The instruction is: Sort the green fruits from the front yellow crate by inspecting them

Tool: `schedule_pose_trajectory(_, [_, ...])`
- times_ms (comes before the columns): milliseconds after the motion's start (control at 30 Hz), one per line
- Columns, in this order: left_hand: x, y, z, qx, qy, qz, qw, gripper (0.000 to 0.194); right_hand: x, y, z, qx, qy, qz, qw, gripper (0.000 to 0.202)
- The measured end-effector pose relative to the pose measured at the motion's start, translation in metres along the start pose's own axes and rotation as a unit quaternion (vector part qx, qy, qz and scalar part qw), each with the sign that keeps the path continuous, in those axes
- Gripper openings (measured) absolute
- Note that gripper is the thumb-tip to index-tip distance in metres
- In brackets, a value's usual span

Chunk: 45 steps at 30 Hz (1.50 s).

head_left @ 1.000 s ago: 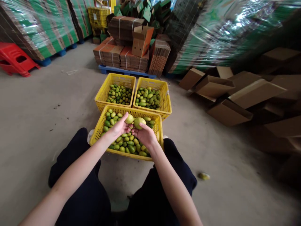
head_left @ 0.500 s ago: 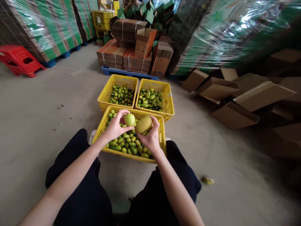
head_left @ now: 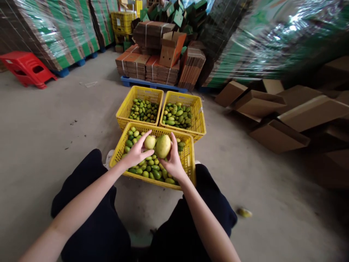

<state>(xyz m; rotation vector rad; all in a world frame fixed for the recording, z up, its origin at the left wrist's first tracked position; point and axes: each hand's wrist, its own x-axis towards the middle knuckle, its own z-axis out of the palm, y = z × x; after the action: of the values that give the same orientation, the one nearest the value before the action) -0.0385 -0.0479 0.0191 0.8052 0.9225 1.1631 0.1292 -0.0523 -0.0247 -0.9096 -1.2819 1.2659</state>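
Above the near yellow crate [head_left: 188, 158], my left hand [head_left: 135, 154] has its thumb and fingers around a small, round, pale green mango [head_left: 149, 142]. Close beside it, my right hand [head_left: 174, 165] grips a larger yellow-green mango [head_left: 163, 146], now standing on end. The two fruits are side by side, almost touching. Below them, many green mangoes [head_left: 156, 174] lie loose in the crate, partly hidden by my hands. Two more yellow crates stand behind: smaller fruit fills part of the left one [head_left: 124, 112], bigger fruit part of the right one [head_left: 198, 118].
Flattened cartons [head_left: 163, 71] are stacked on a blue pallet [head_left: 152, 85] beyond the crates. Open cardboard boxes [head_left: 256, 103] lie at the right. A red stool [head_left: 28, 69] stands at the left. One mango [head_left: 244, 212] lies on the floor by my right knee.
The larger mango in my right hand has turned from lying slantwise to upright. My left hand's fingers have spread a little around the small mango. The view has shifted slightly.
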Motion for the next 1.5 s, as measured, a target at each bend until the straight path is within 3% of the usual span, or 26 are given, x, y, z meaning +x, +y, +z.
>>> schedule_pose_trajectory(67, [0.002,-0.008,0.002,-0.008,0.036,-0.015,0.999,0.059,-0.001,0.001,0.007,0.086,0.004,0.075,0.993,0.091])
schedule_pose_trajectory(167, [0.007,-0.018,0.004,0.005,0.099,-0.043,0.994,0.047,0.0,0.004,0.016,0.208,0.063,0.16,0.963,0.059])
schedule_pose_trajectory(233, [0.011,-0.021,0.005,-0.01,0.104,-0.071,0.992,0.036,0.004,0.006,0.02,0.264,0.092,0.182,0.943,0.04])
schedule_pose_trajectory(367, [0.019,-0.022,0.005,-0.063,0.077,-0.105,0.989,0.012,0.012,0.003,0.017,0.319,0.106,0.218,0.916,0.025])
schedule_pose_trajectory(467, [0.024,-0.023,0.004,-0.113,0.092,-0.145,0.979,0.016,0.015,-0.001,0.011,0.351,0.154,0.26,0.886,0.014])
schedule_pose_trajectory(633, [0.029,-0.023,0.002,-0.184,0.125,-0.184,0.957,0.026,0.018,0.002,0.006,0.365,0.139,0.282,0.876,0.016])
schedule_pose_trajectory(800, [0.03,-0.016,0.004,-0.229,0.122,-0.192,0.946,0.024,0.019,0.008,0.01,0.36,0.133,0.29,0.877,0.018])
schedule_pose_trajectory(933, [0.031,-0.011,0.005,-0.234,0.161,-0.194,0.939,0.014,0.016,0.003,0.013,0.333,0.125,0.292,0.888,0.015])
schedule_pose_trajectory(1067, [0.031,-0.011,0.005,-0.217,0.12,-0.204,0.947,0.025,0.015,0.0,0.012,0.326,0.109,0.27,0.899,0.013])
schedule_pose_trajectory(1200, [0.033,-0.018,0.003,-0.221,0.093,-0.204,0.949,0.03,0.016,0.001,0.009,0.354,0.165,0.292,0.873,0.011])
schedule_pose_trajectory(1333, [0.032,-0.019,0.003,-0.228,0.074,-0.207,0.949,0.033,0.018,0.001,0.007,0.383,0.112,0.331,0.855,0.023])
schedule_pose_trajectory(1500, [0.028,-0.006,0.006,-0.221,0.068,-0.202,0.952,0.037,0.018,-0.002,0.001,0.352,0.042,0.34,0.871,0.028])
